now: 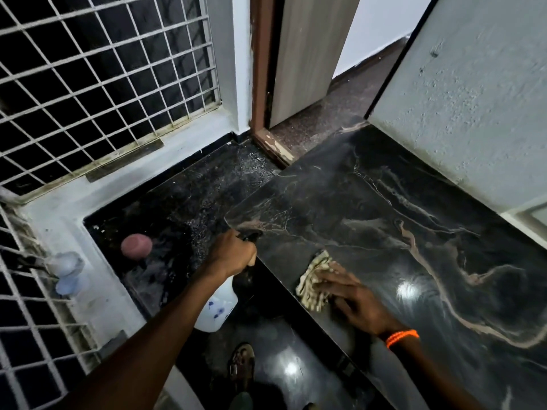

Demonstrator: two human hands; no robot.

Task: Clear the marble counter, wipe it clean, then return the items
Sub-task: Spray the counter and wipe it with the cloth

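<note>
Black marble counter (399, 220) with pale veining, bare, under a rough white wall. Left hand (233, 251) wrapped in a closed grip around trigger of translucent white plastic spray bottle (217, 306), nozzle aimed along counter's near edge. Right hand (353, 295) flat, fingers spread, pressing crumpled beige cloth (313, 281) onto counter near front edge. Probably spray-and-wipe stage. Best done: mist lightly ahead of cloth, wipe overlapping passes toward far corner, keep spray off wall. Pink ball (136, 245) on lower dark ledge, left, well apart.
</note>
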